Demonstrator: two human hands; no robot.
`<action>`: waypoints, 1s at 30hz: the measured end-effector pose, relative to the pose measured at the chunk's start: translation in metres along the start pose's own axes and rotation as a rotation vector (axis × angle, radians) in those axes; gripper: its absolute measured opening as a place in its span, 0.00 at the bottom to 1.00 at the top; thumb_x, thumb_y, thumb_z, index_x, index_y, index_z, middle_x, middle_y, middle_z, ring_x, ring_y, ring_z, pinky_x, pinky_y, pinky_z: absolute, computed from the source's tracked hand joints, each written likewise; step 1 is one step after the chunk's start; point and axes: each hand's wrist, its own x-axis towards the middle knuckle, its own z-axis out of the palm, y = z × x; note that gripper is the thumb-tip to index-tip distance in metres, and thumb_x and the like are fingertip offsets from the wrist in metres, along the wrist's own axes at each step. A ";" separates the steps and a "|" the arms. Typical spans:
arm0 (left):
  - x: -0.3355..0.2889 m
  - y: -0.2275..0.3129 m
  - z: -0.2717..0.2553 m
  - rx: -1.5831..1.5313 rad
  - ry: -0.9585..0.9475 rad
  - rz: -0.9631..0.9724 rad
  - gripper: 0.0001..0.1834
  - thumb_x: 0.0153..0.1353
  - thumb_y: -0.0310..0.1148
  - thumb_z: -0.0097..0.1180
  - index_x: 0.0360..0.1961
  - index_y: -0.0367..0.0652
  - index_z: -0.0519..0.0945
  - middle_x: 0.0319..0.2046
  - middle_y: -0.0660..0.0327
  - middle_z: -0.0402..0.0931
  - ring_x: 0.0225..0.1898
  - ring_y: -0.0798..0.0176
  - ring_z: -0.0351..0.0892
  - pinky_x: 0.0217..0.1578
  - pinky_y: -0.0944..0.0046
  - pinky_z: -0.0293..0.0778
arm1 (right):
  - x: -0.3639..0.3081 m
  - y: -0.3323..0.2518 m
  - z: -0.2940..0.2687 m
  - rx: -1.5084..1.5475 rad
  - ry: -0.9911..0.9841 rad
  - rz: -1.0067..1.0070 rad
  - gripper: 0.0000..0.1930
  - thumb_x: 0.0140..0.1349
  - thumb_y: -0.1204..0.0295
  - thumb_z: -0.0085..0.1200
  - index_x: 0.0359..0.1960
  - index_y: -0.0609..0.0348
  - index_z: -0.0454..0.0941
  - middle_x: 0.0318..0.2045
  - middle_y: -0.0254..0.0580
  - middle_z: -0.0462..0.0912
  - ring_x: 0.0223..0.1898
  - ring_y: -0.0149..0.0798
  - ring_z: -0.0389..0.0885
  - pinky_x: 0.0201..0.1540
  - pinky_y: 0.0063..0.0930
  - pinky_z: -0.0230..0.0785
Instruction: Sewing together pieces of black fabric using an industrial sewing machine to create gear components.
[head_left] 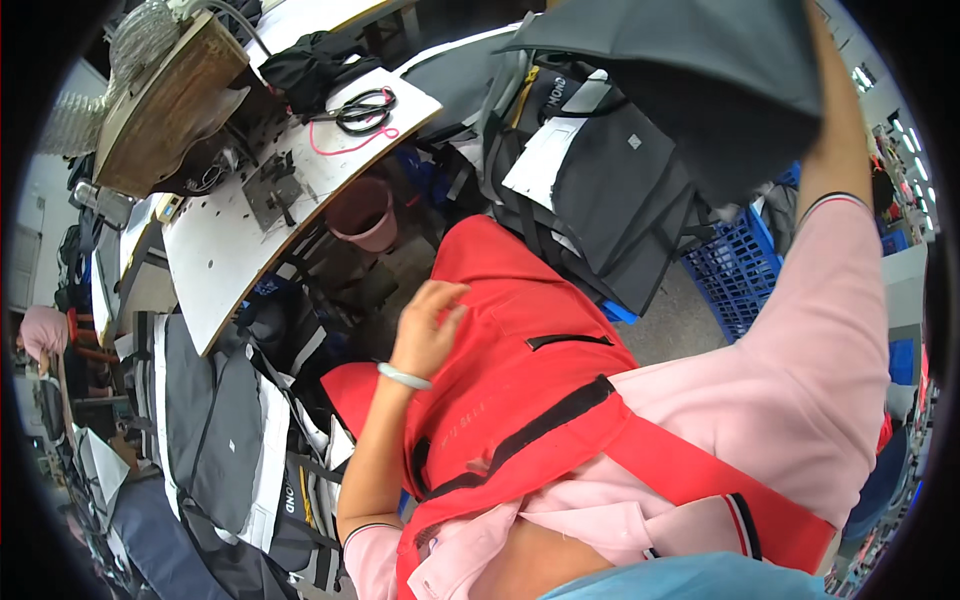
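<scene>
My left hand [430, 325], a pale bangle at its wrist, hovers over the red apron [510, 300] on my lap. Its fingers are loosely bent and apart, with nothing seen in them. My right arm [840, 130] reaches up at the far right, and the hand itself is hidden by a large dark grey fabric panel [690, 70]. This panel is held up in the air by that hand, its lower part hanging over a pile of grey bag pieces [620, 190] with white backing and black straps.
At left stands a sewing machine [175, 110] on a white table [225, 270], with black scissors [365, 112] and a pink cord on top. Below it is a pink bin [362, 212]. A blue crate [735, 270] sits at right; more grey pieces [215, 430] are stacked at lower left.
</scene>
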 end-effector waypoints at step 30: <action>-0.058 -0.105 0.062 -0.133 -0.176 -0.633 0.07 0.60 0.24 0.56 0.39 0.35 0.81 0.31 0.57 0.82 0.33 0.66 0.80 0.37 0.67 0.75 | -0.342 0.261 0.091 -1.072 -0.752 0.380 0.30 0.66 0.43 0.38 0.68 0.34 0.61 0.70 0.36 0.57 0.72 0.38 0.50 0.70 0.39 0.41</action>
